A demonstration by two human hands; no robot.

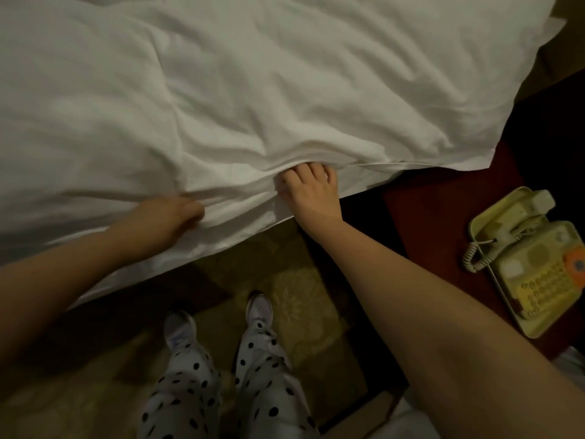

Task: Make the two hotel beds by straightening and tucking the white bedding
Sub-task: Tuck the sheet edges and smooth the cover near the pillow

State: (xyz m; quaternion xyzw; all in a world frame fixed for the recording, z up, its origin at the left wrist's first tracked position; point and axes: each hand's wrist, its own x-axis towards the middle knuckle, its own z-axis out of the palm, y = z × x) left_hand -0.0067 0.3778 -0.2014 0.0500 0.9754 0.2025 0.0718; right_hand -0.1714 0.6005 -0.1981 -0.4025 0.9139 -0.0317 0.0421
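A rumpled white duvet [253,83] covers the bed and fills the upper part of the head view. Its near edge hangs over the bedside in folds, and a loose corner [468,153] juts out at the right. My left hand [171,217] grips a fold of the white bedding at the bed's edge, fingers curled into the cloth. My right hand [307,191] sits a little further right, its fingers curled round the edge of the bedding, with the fingertips partly hidden under a fold.
A dark red nightstand [443,217] stands right of the bed with a yellowish corded telephone [531,258] on it. Patterned carpet [300,296] lies below, where my feet stand in white shoes. A strip of white bedding [563,369] shows at the lower right.
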